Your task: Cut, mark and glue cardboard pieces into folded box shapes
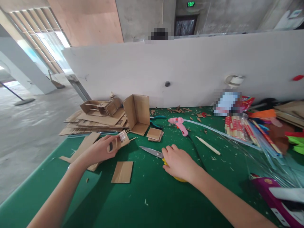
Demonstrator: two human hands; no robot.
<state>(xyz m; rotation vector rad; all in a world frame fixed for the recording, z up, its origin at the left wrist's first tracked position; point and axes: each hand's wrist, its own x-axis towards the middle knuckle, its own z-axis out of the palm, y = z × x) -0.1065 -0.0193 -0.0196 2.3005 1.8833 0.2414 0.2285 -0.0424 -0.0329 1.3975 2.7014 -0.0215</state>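
Note:
My left hand (pixel 102 150) is closed round a small cardboard piece (pixel 124 142) with a shiny, clear patch on it; thin sticks poke out beside it. My right hand (pixel 179 161) has its fingers over the yellow handles of a pair of scissors (pixel 152 152), whose blades point left and look closed. Between the hands, nearer to me, a cardboard square (pixel 122 172) lies flat. Two smaller stacked cardboard squares (pixel 154 134) sit farther back, in front of a standing cardboard corner (pixel 139 114).
Cardboard sheets (pixel 80 126) are piled at the back left under a small cardboard model (pixel 106 107). A pink glue gun (pixel 179 125), teal-handled pliers (pixel 158 117) and a white stick (pixel 208 145) lie behind my right hand. Packets (pixel 237 128) and a purple object (pixel 273 196) occupy the right.

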